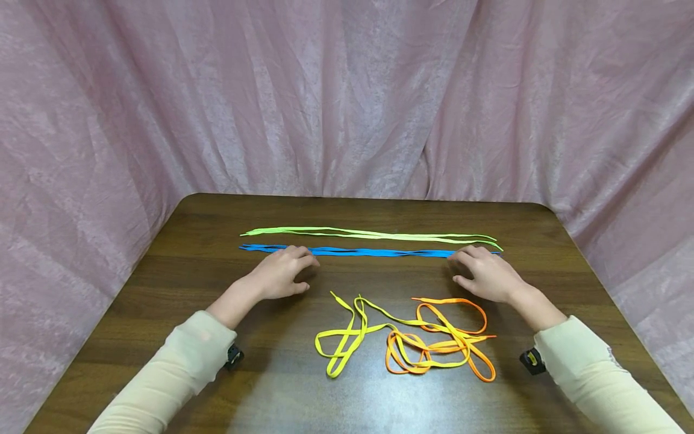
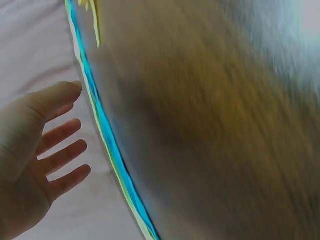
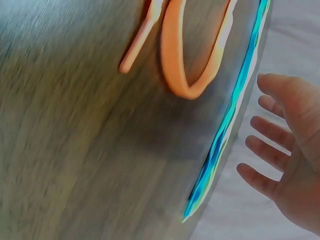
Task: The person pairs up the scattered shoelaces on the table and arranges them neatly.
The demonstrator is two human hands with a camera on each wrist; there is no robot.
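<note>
Blue shoelaces [image 1: 374, 252] lie stretched out across the table in a flat bundle. Just behind and parallel to them runs a pair of bright green shoelaces [image 1: 379, 235]. My left hand [image 1: 283, 272] hovers at the left part of the blue bundle, fingers spread and loosely bent, nothing in its grasp. Over the bundle's right end is my right hand [image 1: 485, 274], also relaxed and holding nothing. Closer to me, a yellow shoelace [image 1: 347, 331] lies in loose loops, tangled at its right with an orange shoelace [image 1: 482, 361].
The brown wooden table [image 1: 179, 265] has rounded far corners. A pink velvet curtain [image 1: 347, 102] hangs behind it and along both sides. Dark wrist devices, one [image 1: 234, 357] on the left and another [image 1: 532, 361] on the right, sit under the pale sleeves.
</note>
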